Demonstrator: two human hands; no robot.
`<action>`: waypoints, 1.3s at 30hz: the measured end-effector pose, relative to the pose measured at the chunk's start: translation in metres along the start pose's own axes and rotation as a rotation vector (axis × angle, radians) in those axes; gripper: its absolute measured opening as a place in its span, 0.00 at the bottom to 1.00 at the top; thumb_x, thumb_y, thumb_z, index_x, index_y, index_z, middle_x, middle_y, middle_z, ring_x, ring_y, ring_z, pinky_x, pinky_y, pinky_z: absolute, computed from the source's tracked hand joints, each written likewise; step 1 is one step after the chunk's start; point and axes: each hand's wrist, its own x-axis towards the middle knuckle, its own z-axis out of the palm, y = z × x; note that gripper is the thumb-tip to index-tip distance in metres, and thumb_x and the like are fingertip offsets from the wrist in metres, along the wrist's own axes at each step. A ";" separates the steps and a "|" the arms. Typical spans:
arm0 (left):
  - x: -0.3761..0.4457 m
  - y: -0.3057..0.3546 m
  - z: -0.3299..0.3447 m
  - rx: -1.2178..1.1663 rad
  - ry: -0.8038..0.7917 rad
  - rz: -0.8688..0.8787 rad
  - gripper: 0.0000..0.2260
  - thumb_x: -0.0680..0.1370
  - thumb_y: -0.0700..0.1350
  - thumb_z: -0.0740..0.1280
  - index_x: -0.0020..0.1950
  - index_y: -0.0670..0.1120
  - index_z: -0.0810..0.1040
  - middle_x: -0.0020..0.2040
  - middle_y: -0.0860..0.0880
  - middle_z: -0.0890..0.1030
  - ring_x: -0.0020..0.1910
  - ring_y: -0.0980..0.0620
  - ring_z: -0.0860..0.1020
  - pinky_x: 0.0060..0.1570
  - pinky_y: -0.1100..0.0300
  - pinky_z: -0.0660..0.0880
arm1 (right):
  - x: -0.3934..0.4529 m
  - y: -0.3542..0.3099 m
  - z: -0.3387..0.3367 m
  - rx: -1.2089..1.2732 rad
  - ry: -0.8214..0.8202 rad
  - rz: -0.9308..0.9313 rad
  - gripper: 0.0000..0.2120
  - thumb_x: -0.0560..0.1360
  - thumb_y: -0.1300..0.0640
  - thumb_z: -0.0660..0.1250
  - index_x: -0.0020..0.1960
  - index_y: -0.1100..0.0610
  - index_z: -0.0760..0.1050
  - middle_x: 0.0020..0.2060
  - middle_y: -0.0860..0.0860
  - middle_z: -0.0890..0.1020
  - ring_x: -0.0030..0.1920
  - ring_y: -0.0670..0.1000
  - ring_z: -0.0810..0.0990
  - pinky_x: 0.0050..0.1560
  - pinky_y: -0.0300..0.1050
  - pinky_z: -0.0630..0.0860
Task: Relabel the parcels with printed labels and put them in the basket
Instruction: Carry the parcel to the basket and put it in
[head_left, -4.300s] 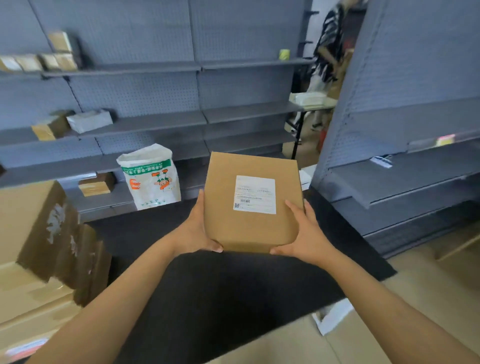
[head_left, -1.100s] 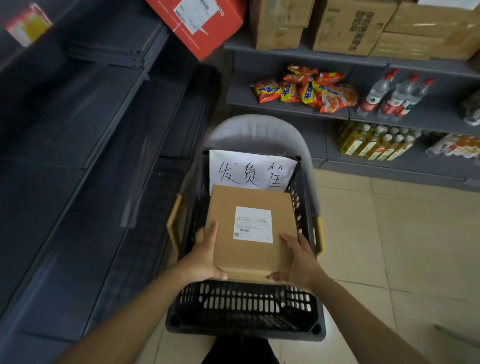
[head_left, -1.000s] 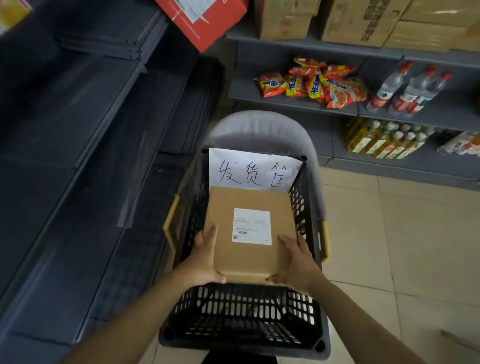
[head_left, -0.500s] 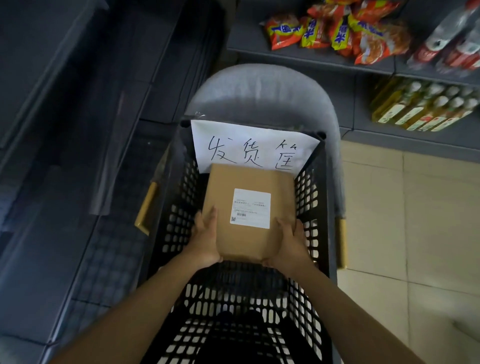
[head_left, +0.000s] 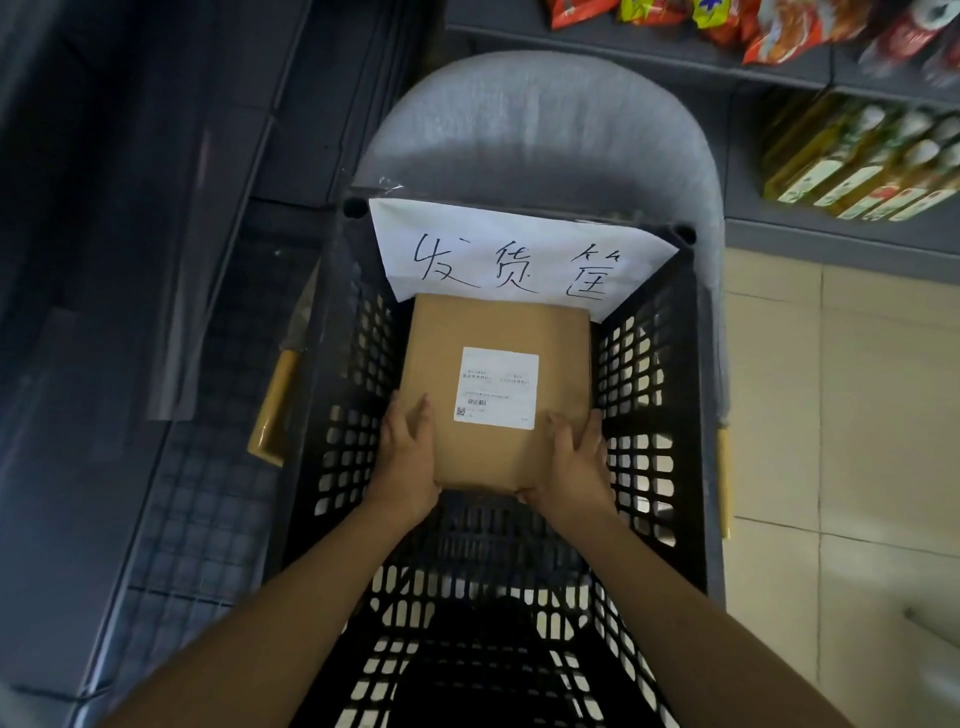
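The left hand (head_left: 407, 457) and the right hand (head_left: 574, 460) each clasp a near corner of a flat brown parcel (head_left: 496, 395), thumbs lying on its top face and the other fingers tucked out of sight beneath it — a two-handed hold, one hand at each side. The parcel faces up, and a white printed label (head_left: 496, 387) sits flat near the middle of that face, so the relabelling of this one looks done. The step in hand is the putting away: the parcel is down inside the black slotted basket (head_left: 644, 415), between its two side walls, with its far edge close to the far wall, just under a white sheet of handwritten characters (head_left: 519, 254) taped there. Whether its underside already rests on the basket floor cannot be told from here. The next move, as I judge it, is to lower it the last bit until it lies flat, then slide the fingers out from under without tipping it — the side walls leave little room for the knuckles. The basket sits on a grey chair (head_left: 535, 114), with snack packets (head_left: 727, 15) on a shelf behind.
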 end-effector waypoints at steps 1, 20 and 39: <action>0.002 0.000 0.000 0.017 0.033 0.032 0.48 0.73 0.39 0.73 0.78 0.48 0.39 0.76 0.46 0.34 0.77 0.42 0.42 0.75 0.49 0.53 | 0.003 -0.002 0.001 -0.006 0.008 0.006 0.51 0.66 0.52 0.78 0.75 0.47 0.46 0.74 0.63 0.36 0.75 0.64 0.44 0.73 0.56 0.56; 0.009 -0.002 0.002 -0.017 -0.053 0.036 0.46 0.74 0.42 0.72 0.78 0.47 0.40 0.77 0.47 0.34 0.77 0.43 0.40 0.74 0.48 0.49 | 0.004 -0.002 0.006 -0.109 -0.009 0.037 0.44 0.74 0.56 0.70 0.78 0.49 0.43 0.76 0.62 0.39 0.76 0.64 0.45 0.73 0.55 0.56; -0.184 0.065 -0.201 -0.085 0.325 0.372 0.28 0.74 0.51 0.70 0.72 0.50 0.66 0.67 0.49 0.72 0.65 0.48 0.72 0.62 0.53 0.71 | -0.179 -0.091 -0.189 0.039 0.370 -0.196 0.26 0.72 0.46 0.68 0.68 0.49 0.69 0.61 0.51 0.77 0.61 0.53 0.73 0.59 0.49 0.73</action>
